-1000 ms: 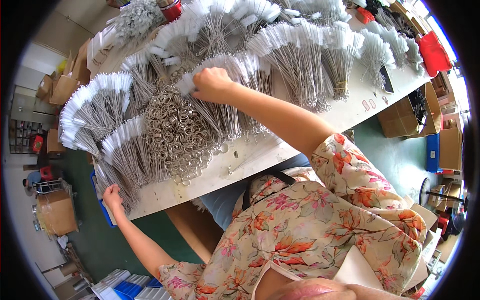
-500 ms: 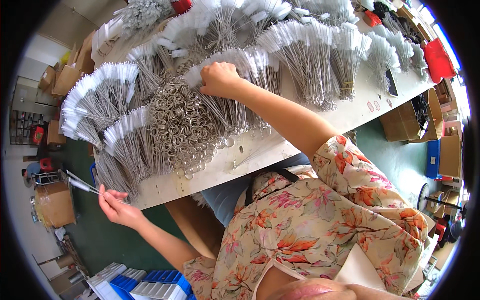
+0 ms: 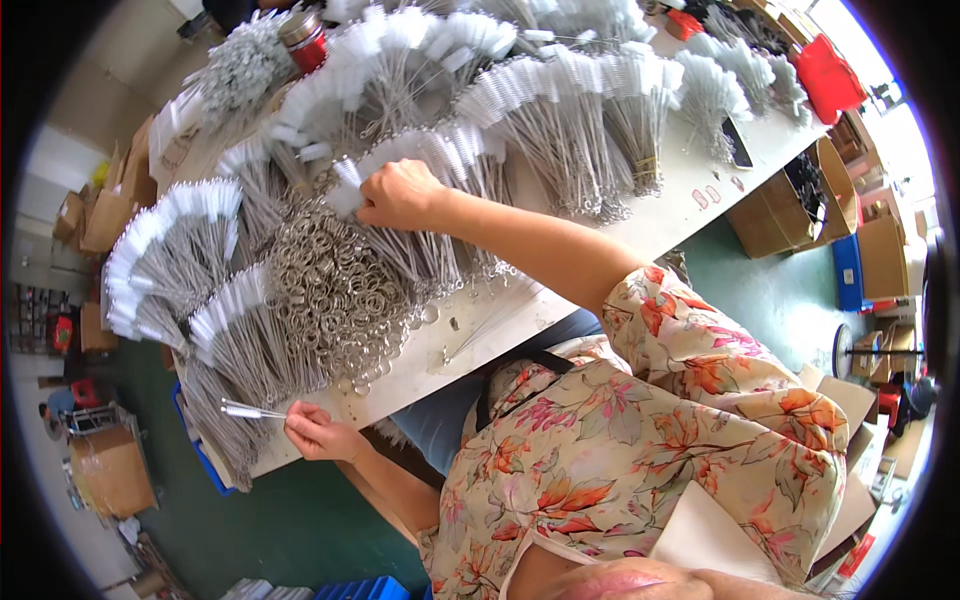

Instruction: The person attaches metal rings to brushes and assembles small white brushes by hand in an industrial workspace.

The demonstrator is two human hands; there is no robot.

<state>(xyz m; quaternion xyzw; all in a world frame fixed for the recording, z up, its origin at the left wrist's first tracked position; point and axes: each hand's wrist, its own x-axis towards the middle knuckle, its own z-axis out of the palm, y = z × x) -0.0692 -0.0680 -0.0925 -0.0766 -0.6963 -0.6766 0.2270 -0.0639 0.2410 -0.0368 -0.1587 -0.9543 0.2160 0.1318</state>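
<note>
My left hand is closed at the table's near left edge. It pinches the wire ends of a few thin straw brushes, white bristles pointing left. My right hand reaches over the table, closed at the bristle end of a bunch of straw brushes. White-bristled brush tips stick out beside its fingers; the fingertips themselves are hidden. Just below that hand lies a heap of metal rings. More fanned brush bunches lie to the left of the heap.
Several brush bunches cover the far side of the white table. A red jar and a dark phone are on it. A cardboard box stands past the right edge; blue bins are on the floor below.
My left hand has moved right, in toward the table edge, and its brushes now lie nearly level. My right hand stays at the same bunch. The whole view has shifted.
</note>
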